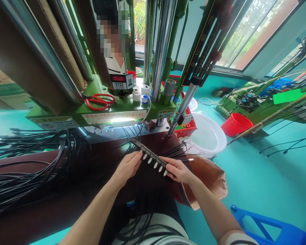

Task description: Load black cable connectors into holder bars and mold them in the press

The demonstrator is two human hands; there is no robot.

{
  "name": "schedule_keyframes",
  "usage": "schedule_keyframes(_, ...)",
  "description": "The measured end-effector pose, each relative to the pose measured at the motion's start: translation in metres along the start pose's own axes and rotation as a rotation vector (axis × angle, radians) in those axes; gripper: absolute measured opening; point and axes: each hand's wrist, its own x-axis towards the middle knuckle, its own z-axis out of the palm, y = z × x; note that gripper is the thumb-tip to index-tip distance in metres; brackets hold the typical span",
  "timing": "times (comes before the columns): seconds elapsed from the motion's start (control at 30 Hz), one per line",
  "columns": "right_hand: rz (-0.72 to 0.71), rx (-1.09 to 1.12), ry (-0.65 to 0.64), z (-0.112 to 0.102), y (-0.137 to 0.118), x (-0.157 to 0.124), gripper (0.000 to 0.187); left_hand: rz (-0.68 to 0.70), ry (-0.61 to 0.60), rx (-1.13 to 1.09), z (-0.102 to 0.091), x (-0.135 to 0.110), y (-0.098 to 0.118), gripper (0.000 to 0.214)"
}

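Both my hands hold a long dark bar-shaped fixture [153,156] tilted above the brown bench, its left end farther from me. Several silvery connector ends [155,165] stick out along its near side. My left hand [128,166] is closed on the bar near its middle-left, the fingers partly hidden. At the lower right end, my right hand [177,169] pinches the bar between thumb and fingers. Black cables [134,136] lie behind the bar, close to the machine's lit base.
A green press machine [91,115] stands ahead, with red-handled scissors [100,101] and tape rolls [137,95] on its ledge. Bundled black cables [63,153] lie left. An open brown paper bag [206,175], white tub [206,134] and red bucket [236,125] are right. Behind the machine is another person [115,61].
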Motion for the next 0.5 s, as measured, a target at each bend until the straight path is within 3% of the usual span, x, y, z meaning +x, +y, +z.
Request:
schedule_keyframes(0.17,-0.057,-0.022,-0.01,0.004,0.006,-0.002,0.054,0.03,-0.007,0.059,-0.003,0.004,0.002,0.044)
schedule_keyframes(0.33,-0.089,-0.049,0.033,0.001,0.008,-0.01,0.054,0.002,-0.061,0.143,0.007,0.012,0.003,0.043)
schedule_keyframes(0.5,0.055,-0.165,0.12,-0.021,-0.016,-0.02,0.049,0.127,-0.026,0.486,0.017,0.024,0.0,0.035)
